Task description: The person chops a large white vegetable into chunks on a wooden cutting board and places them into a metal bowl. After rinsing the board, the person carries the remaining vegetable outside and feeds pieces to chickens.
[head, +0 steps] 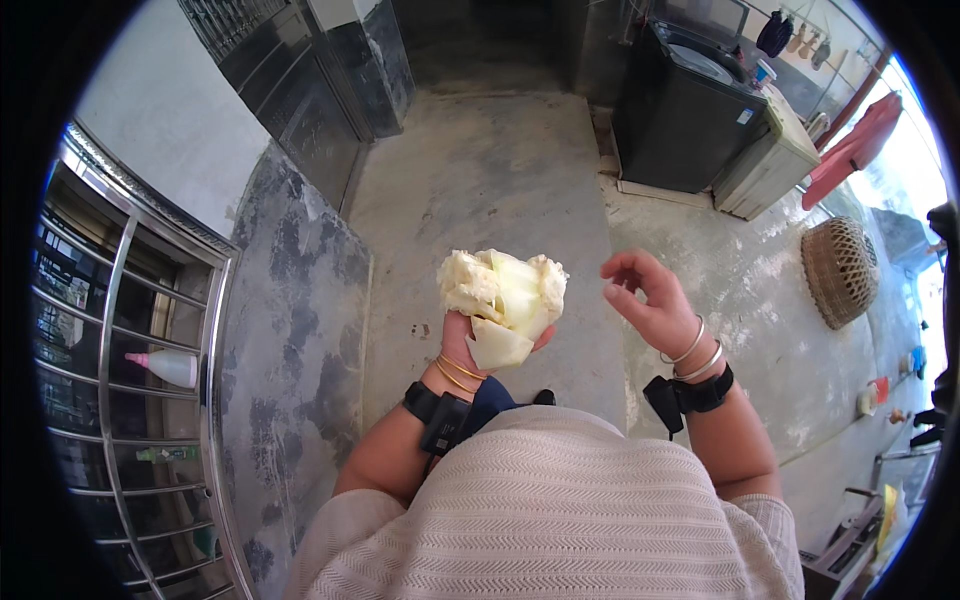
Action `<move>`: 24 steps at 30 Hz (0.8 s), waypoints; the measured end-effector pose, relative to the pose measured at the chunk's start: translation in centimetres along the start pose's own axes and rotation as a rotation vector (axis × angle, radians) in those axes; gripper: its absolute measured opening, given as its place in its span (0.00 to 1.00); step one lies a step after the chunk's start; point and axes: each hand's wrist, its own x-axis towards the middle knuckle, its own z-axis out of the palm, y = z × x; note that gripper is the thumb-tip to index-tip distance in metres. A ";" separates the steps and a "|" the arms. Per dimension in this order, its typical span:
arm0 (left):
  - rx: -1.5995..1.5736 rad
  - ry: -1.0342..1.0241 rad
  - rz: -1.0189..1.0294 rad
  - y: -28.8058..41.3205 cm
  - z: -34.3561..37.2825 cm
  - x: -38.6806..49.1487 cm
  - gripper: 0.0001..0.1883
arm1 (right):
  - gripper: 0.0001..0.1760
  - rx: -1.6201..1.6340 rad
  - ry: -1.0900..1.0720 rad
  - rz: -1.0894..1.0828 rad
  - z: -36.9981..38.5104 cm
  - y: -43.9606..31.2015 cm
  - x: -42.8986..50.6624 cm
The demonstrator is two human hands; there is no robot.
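A pale cauliflower head with a thick, whitish-green stem part and cream florets at both sides rests in my left hand. The fingers of that hand are largely hidden behind and beneath it; a fingertip shows at its right edge. To the right of the cauliflower, apart from it, my right hand is raised with bent fingers. The thumb and forefinger stand apart with nothing between them. Bracelets and black straps with small devices are on both wrists.
A metal window grille with bottles behind its bars is at left, beside a blotched wall. Bare concrete floor lies ahead. A black washing machine stands at upper right, and a woven basket sits on the floor at right.
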 end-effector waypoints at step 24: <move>0.024 0.038 -0.326 16.5 -0.3 22.6 0.30 | 0.21 -0.291 0.383 -0.023 1.2 5.2 19.5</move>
